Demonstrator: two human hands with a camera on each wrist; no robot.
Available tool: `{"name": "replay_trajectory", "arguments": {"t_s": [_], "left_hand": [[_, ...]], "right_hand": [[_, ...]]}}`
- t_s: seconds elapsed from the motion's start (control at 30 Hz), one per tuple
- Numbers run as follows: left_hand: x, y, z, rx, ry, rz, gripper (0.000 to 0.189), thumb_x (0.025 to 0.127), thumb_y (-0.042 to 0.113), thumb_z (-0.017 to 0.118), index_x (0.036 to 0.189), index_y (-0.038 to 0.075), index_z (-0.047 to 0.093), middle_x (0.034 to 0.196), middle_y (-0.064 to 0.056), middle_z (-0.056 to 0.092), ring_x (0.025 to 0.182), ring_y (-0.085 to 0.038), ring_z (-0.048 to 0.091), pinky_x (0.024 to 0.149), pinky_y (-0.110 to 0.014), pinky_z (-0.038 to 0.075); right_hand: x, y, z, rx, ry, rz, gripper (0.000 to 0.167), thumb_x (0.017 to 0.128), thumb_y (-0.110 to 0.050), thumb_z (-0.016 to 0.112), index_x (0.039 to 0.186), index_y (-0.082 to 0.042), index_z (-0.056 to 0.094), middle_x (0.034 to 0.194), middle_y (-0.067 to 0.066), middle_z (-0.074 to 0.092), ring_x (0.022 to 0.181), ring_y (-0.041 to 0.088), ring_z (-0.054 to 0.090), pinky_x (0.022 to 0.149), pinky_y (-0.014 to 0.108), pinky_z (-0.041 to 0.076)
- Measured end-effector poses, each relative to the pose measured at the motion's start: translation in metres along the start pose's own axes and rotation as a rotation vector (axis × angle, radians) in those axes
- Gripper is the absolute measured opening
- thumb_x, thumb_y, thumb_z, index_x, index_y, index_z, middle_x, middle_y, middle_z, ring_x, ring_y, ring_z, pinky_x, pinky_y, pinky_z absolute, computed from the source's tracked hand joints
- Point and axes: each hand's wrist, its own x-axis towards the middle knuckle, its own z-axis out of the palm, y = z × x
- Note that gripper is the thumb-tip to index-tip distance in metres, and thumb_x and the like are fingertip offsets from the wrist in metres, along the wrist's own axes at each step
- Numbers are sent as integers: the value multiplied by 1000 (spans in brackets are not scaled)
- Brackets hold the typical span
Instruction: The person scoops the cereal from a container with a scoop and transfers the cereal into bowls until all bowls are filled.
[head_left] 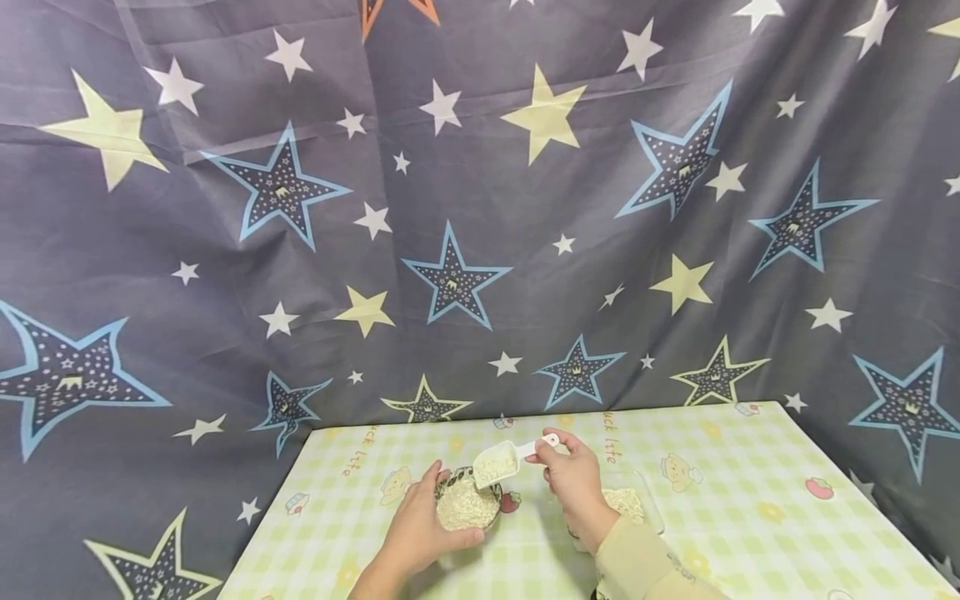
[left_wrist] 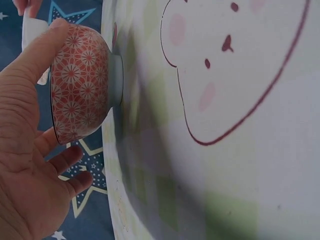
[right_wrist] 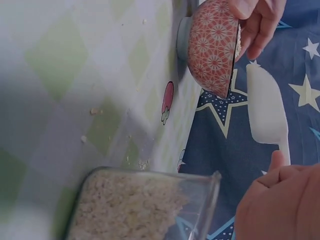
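Note:
My left hand (head_left: pixel 420 529) holds a small bowl (left_wrist: pixel 80 90) by its rim, thumb on one side and fingers on the other. The bowl has a red floral pattern outside and a pale foot at the tabletop. Rolled oats (head_left: pixel 465 507) heap up inside it. With my right hand (head_left: pixel 576 483) I pinch the handle of a white scoop (head_left: pixel 497 464), which carries flakes and hangs over the bowl's far right rim. In the right wrist view, the scoop's back (right_wrist: pixel 265 107) is seen beside the bowl, apart from it.
A clear rectangular container (right_wrist: pixel 205 200) of oats (right_wrist: pixel 127 205) stands under my right forearm, partly hidden in the head view. Loose flakes (right_wrist: pixel 95 111) lie on the green checked tablecloth (head_left: pixel 750 500). A dark star-patterned curtain (head_left: pixel 480 208) hangs behind the table.

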Motion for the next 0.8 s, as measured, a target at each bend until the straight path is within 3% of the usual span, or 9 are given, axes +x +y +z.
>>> {"name": "replay_trajectory", "arguments": {"t_s": [0.13,0.2,0.37,0.53,0.8], "left_hand": [[2,-1,1,5,4,-1,139,63,59,100,166,-1,29,158,-13,57,142,-44,53,118,-67,45],[2,-3,2,10,4,0,139,62,60,100,166,0,29,158,-13,58,142,-44,54,117,-66,45],[3,-3,2,12,-3,4,139,62,61,99,166,-1,29,158,-12,58,141,-43,54,116,-66,46],[3,-3,2,7,-2,4,140,62,60,100,166,-2,28,158,-12,58,142,-44,54,117,-67,45],[4,-3,1,10,3,-3,141,61,59,101,165,-1,28,157,-11,59,142,-44,53,117,-67,45]], "right_hand": [[0,-1,3,-38,7,-62,36,101,-12,71,136,-2,67,81,6,82,60,2,59,49,16,37],[0,-1,5,-60,2,-90,35,101,-13,72,134,-4,68,83,9,82,60,2,60,51,16,39],[-1,-4,6,-118,-12,-155,32,101,-16,72,133,-11,70,88,11,83,49,2,41,46,17,34],[-3,-9,7,-139,-32,-175,32,102,-18,71,133,-13,69,90,11,83,48,2,35,45,18,29],[-7,-12,4,-203,-39,-220,31,103,-19,70,134,-15,69,93,11,84,63,4,53,56,20,38]]}}
